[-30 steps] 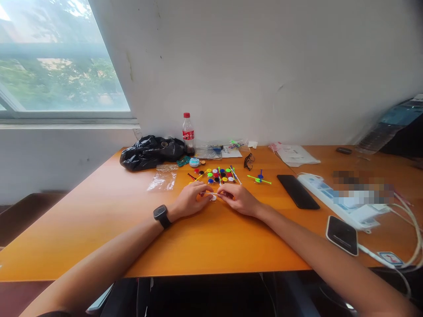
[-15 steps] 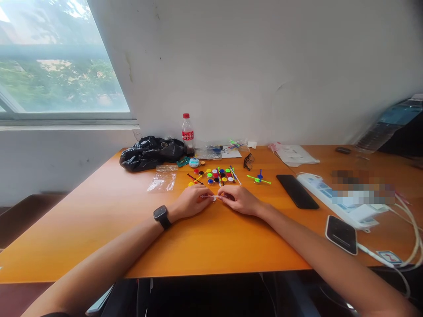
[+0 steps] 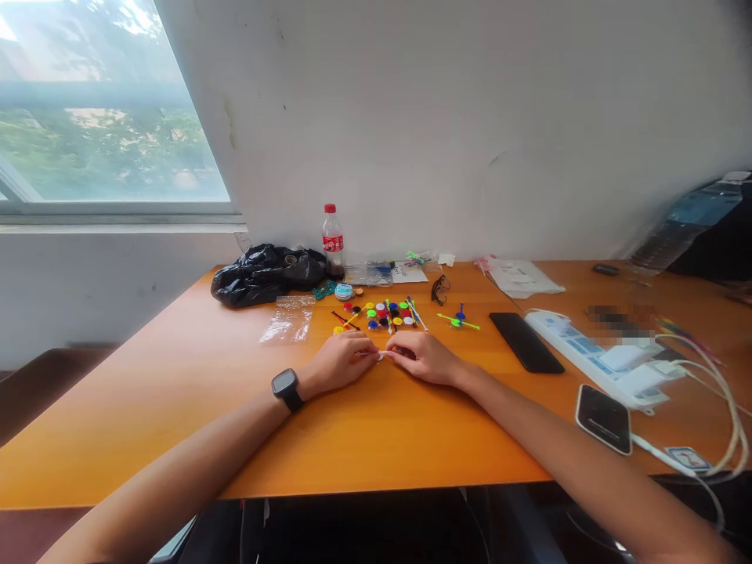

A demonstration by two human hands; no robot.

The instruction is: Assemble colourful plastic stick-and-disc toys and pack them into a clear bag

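My left hand [image 3: 342, 359], with a black watch on its wrist, and my right hand [image 3: 424, 356] rest close together on the orange table [image 3: 193, 407]. Both have their fingers pinched on a small white stick-and-disc piece [image 3: 382, 355] held between them. Just behind the hands lies a cluster of coloured plastic discs and sticks [image 3: 385, 312]. A joined green and blue stick piece [image 3: 459, 319] lies to the right of that cluster.
A clear plastic bag [image 3: 289, 319], a black bag [image 3: 264, 272] and a red-capped bottle [image 3: 332, 235] stand at the back left. Glasses [image 3: 439, 289], papers [image 3: 520, 276], two dark phones [image 3: 526, 341] [image 3: 604, 407], a white power strip [image 3: 593, 352] and cables lie at the right.
My hands have drawn closer together, and the white piece between them now shows shorter. The camera has shifted slightly.
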